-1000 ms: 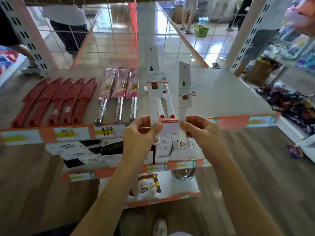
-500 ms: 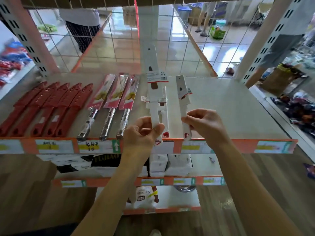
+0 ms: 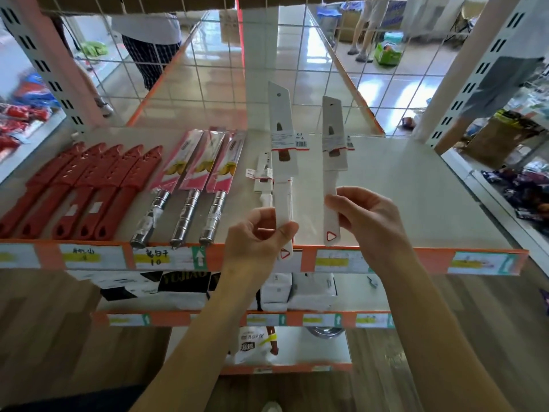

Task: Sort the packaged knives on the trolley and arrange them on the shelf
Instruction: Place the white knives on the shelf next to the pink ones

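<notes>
Head: 5 red knives (image 3: 89,185), 3 pink-packed knives (image 3: 202,162) shelved; 2 white knives (image 3: 282,138) held.

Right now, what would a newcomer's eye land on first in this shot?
Two white packaged knives are held upright at centre. The left hand pinches the left white knife by its handle, and the right hand pinches the right white knife the same way, above the front of the shelf. On the shelf's left side lie a row of red sheathed knives and three pink-packaged knives with steel handles.
</notes>
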Demonstrator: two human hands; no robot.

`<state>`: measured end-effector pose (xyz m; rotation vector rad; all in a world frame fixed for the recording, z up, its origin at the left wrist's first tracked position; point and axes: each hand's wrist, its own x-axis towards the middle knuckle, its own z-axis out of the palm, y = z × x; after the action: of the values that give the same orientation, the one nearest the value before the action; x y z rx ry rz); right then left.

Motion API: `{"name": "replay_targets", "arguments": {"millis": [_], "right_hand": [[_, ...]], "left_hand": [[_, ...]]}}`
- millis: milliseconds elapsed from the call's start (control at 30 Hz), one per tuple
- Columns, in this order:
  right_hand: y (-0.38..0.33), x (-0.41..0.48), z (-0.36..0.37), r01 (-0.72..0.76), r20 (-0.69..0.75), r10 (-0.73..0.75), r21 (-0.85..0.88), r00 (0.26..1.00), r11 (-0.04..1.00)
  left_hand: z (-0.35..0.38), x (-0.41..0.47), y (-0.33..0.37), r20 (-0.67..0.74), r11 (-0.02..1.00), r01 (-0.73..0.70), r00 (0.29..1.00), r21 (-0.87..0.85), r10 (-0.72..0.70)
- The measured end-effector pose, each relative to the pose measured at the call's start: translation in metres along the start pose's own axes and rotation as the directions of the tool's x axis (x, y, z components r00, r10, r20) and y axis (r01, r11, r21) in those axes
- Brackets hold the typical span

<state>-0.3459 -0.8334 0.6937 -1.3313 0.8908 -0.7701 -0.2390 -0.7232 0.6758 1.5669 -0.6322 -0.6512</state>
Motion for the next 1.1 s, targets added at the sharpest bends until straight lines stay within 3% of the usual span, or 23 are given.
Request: {"name": "replay_targets", "arguments": {"millis": [200,367,633,933,1100], "right_hand": [[-0.004,0.0,-0.012,0.008,-0.009,-0.009,-0.07,1.0,0.998],[0.002,0.012,-0.016,0.119,-0.054,-0.172,-0.522,0.984,0.845],[0.008,0.026,-0.007,0.133,-0.006,-0.172,-0.607,0.985,0.783],[0.019,0.033,0.0,0.098,-0.03,-0.185,-0.757,0.982,0.646],[0.02,0.03,-0.001,0.113,-0.031,-0.205,-0.75,0.978,0.652]], "left_hand": [[0.008,0.001,0.004,0.045,0.998,-0.029,0.999,0.054,0.026],[0.01,0.001,0.004,0.006,1.0,-0.013,1.0,0.021,0.013],[0.006,0.003,0.001,-0.031,1.0,-0.002,1.0,-0.008,0.002],[0.003,0.002,-0.001,-0.038,1.0,-0.004,0.999,0.002,0.004],[0.002,0.002,-0.001,-0.024,1.0,-0.011,1.0,-0.006,0.011]]}}
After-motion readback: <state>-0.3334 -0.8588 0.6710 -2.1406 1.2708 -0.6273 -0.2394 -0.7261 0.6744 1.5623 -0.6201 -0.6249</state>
